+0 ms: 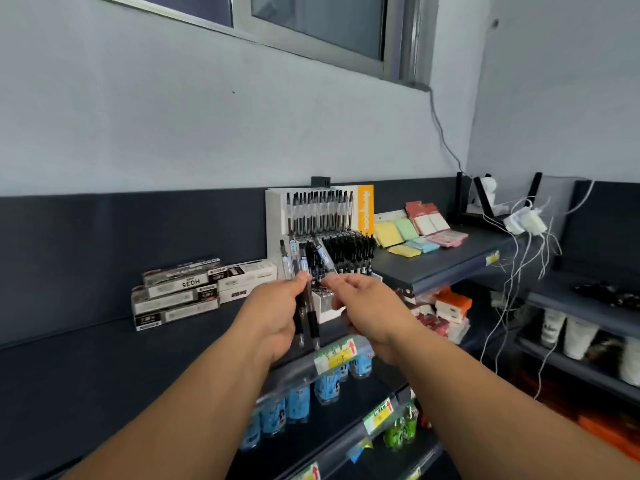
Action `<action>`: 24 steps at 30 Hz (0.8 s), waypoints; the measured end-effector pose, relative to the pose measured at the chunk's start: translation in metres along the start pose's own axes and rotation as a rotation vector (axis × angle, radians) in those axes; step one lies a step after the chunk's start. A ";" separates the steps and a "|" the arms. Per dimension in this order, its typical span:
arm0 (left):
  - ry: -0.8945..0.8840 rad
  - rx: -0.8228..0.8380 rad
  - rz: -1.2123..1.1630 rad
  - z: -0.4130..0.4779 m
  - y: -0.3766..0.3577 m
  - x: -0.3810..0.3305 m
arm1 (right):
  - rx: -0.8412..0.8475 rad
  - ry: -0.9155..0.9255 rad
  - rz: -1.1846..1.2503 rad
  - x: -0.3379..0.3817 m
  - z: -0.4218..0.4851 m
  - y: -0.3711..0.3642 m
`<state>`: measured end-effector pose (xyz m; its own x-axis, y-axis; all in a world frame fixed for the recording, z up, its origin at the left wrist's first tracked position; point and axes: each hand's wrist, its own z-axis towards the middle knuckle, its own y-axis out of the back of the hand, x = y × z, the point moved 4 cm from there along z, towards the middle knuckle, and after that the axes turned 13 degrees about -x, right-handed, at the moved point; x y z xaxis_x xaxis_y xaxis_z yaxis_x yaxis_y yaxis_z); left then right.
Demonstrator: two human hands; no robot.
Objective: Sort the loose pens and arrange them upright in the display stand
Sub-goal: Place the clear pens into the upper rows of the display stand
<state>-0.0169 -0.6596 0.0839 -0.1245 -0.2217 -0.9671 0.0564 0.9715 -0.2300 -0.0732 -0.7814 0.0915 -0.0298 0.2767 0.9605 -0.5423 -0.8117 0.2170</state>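
While you have the head view up, what is the left grip doing? (desk)

My left grip (273, 313) is clenched round a bunch of pens (300, 261), clear barrels with dark rubber sleeves. They stand roughly upright, clicker ends fanning out above the fingers and tips hanging below the palm. (me)

And the right? (desk)

My right grip (367, 306) pinches the lower end of a single pen (325, 258) between thumb and forefinger. I see that pen tilting up and to the left, its top among the tops of the bunch; I cannot tell whether it touches them. Both grips are raised just in front of the display stand (275, 216). (me)

Where is the stand? (desk)

It sits on the top shelf (450, 251) against the dark back panel, white, with an orange card (365, 209) at its right side. Its back row (320, 213) holds clear pens upright, side by side. A lower front row (349, 252) is packed with black-topped pens, also upright. (me)

Anything around it? (desk)

Left of the stand lies a stack of pen boxes (180, 292); right of it, pastel sticky notes (408, 233). Farther right I see white chargers (523, 220) with cables hanging over the shelf edge. On the shelf below stand blue-labelled bottles (298, 400) behind price tags. (me)
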 end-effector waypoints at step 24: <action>-0.153 -0.059 0.030 0.190 -0.083 -0.057 | -0.214 0.362 -0.213 0.044 0.269 0.005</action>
<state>0.1740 -0.7439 0.1372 0.0286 -0.1978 -0.9798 -0.0011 0.9802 -0.1979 0.1488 -0.9119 0.1815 -0.1693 0.6178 0.7679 -0.7279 -0.6036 0.3251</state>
